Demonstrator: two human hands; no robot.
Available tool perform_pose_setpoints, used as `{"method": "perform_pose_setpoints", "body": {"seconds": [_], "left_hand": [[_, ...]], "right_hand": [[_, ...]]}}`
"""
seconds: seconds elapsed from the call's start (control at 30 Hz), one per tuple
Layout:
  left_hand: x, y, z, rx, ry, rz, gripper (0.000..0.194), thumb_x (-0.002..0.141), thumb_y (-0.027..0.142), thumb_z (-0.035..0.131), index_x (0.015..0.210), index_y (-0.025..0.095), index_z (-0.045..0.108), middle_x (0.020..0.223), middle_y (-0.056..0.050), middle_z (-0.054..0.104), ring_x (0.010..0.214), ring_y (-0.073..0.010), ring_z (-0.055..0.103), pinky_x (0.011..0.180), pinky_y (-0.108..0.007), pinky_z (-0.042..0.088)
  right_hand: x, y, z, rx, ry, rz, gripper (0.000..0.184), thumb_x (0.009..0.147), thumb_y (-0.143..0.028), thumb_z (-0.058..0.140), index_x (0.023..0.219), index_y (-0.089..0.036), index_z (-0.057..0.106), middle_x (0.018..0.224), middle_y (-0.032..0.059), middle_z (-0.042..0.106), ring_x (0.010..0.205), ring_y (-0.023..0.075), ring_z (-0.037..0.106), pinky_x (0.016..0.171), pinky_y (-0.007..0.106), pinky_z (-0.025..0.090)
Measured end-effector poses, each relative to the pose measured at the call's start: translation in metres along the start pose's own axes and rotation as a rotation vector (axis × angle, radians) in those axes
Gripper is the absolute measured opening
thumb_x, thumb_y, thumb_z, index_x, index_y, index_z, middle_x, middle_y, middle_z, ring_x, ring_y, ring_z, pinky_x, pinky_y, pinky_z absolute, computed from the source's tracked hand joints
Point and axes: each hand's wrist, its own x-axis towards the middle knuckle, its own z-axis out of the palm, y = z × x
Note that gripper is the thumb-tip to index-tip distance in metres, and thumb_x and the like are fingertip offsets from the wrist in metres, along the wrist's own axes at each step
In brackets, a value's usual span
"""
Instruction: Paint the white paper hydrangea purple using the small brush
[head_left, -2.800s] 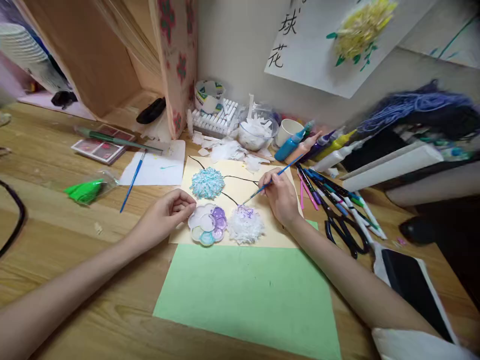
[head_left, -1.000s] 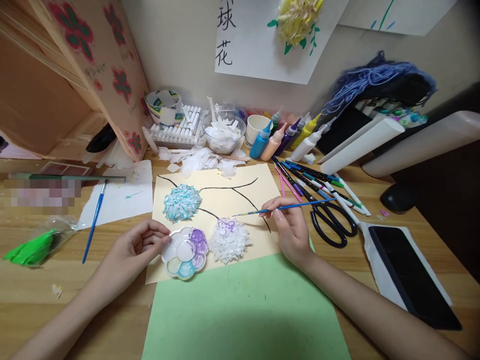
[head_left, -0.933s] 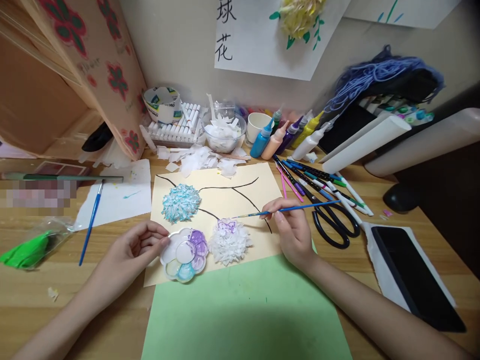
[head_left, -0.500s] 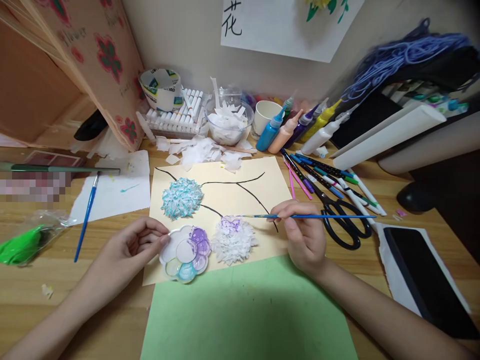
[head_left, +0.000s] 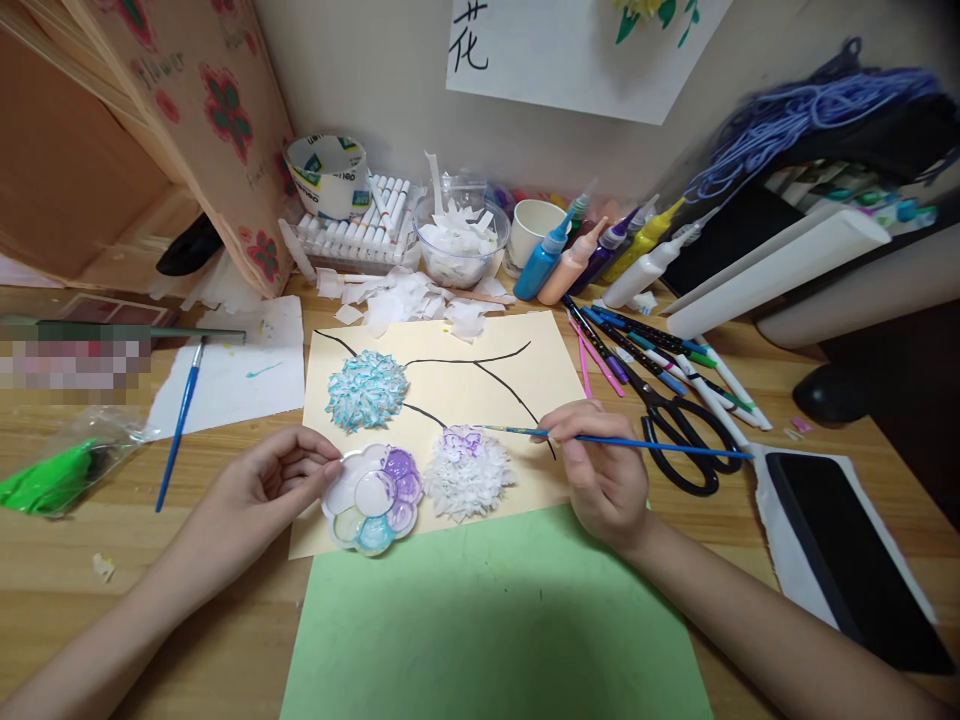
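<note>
My left hand (head_left: 289,475) pinches the rim of a white flower-shaped paint palette (head_left: 373,492), which has purple and turquoise paint in its wells. In my right hand (head_left: 604,470) is a thin blue paintbrush (head_left: 660,442), its tip pointing left at the top of a white paper flower (head_left: 471,480). Purple colour marks that flower's upper edge. Whether the bristles touch it I cannot tell. A turquoise-tipped paper flower (head_left: 367,391) sits up and to the left, on the same cream sheet (head_left: 442,335) with black drawn branches. Under its lower edge lies a green sheet (head_left: 487,620).
Behind the sheet are paper scraps (head_left: 397,302), a bowl of paper pieces (head_left: 459,240), a paper cup (head_left: 534,230) and several paint bottles (head_left: 546,262). Pens and black scissors (head_left: 690,440) lie right, beside a phone (head_left: 847,560). Another paintbrush (head_left: 180,425) lies left.
The brush's handle end has dipped slightly, with the tip staying near the purple-marked petals. The left hand keeps its hold on the palette. The whole view has shifted a little.
</note>
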Motion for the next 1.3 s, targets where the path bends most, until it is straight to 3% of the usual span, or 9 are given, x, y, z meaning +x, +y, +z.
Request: {"method": "perform_pose_setpoints", "body": {"seconds": [1.3], "left_hand": [[-0.0025,-0.0002,-0.003,0.014,-0.026,-0.001,0.029,0.079,0.049,0.07,0.084,0.02,0.064,0.076,-0.001,0.061,0.069,-0.0135,0.056,0.06,-0.021,0.05]], "right_hand": [[0.0029,-0.0021,-0.0013,-0.057,0.018,-0.098,0.021,0.084,-0.007,0.047,0.096,-0.022,0.056,0.077,0.0025,0.063,0.071,0.0172,0.061,0.063,0.033,0.047]]}}
